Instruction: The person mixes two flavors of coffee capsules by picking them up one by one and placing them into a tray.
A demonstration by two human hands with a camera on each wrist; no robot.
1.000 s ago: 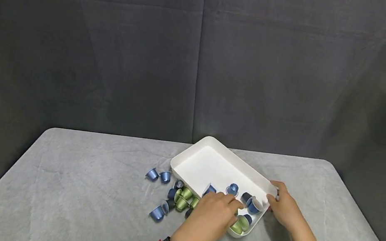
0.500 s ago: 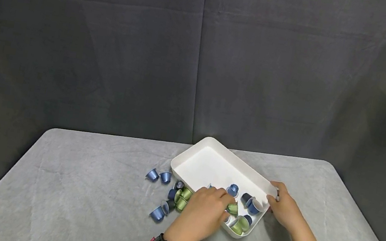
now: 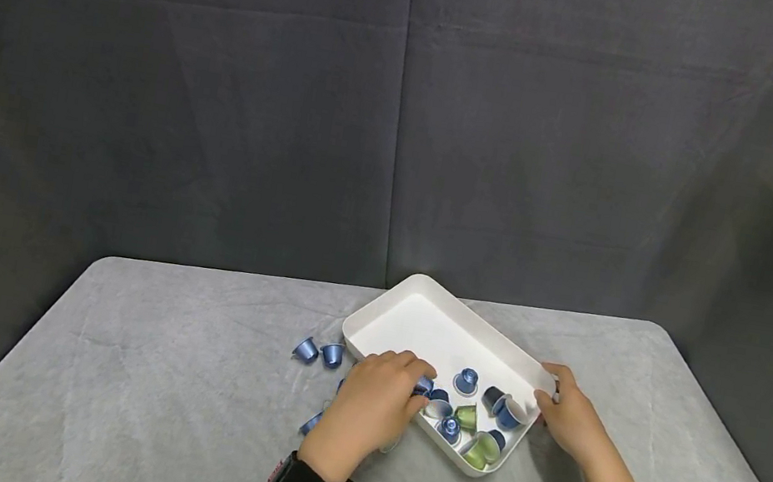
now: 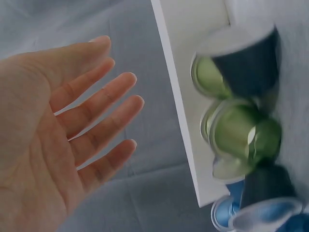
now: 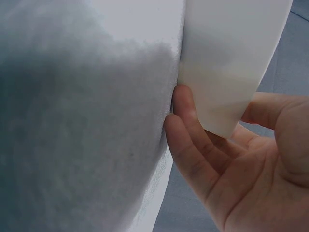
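Note:
My left hand hovers over the near left edge of the white tray, palm down. In the left wrist view, the left hand's fingers are spread and nothing lies between them. A blue coffee capsule shows right by its fingertips in the head view. Inside the tray lie several blue capsules, such as one blue capsule, and green ones, such as a green capsule. My right hand grips the tray's right corner, thumb on one side of the wall and fingers on the other.
Two blue capsules lie on the grey table left of the tray. A pile of green capsules and dark capsules sits beside the tray wall, mostly hidden by my left hand in the head view. A dark curtain hangs behind.
My left hand has drawn back leftward from over the tray toward the pile, uncovering blue and green capsules in the tray. My right hand stays on the corner.

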